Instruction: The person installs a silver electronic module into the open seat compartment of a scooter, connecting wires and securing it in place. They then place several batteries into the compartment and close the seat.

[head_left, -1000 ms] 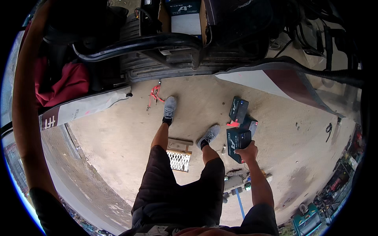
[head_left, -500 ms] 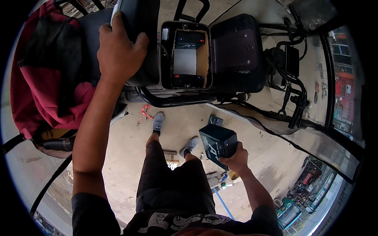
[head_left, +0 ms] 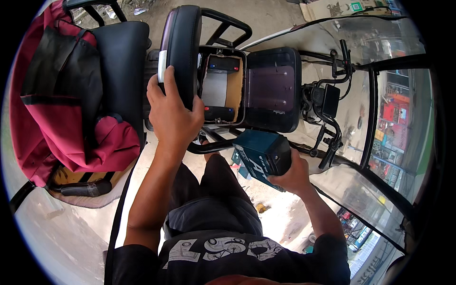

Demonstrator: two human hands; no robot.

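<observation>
My right hand grips a dark green block-shaped battery by its black end, fingers and thumb wrapped round it. The battery is held tilted in the air, on the near side of an open compartment in the vehicle's seat base. Inside the compartment, one battery stands at the far wall and another battery at the near wall, with a pale floor between them and brown lining on the right. My left hand holds the near end of the black padded backrest, thumb on the right side.
The seat lid lies opened to the right of the compartment. Beyond it are the handlebars and a clear canopy with black frame bars. A black metal rail runs along the near side. Red-and-black cloth covers the left bench.
My view has shifted and my body stands closer to the vehicle. The battery in my right hand has come up nearer to the compartment. My left hand stays on the backrest.
</observation>
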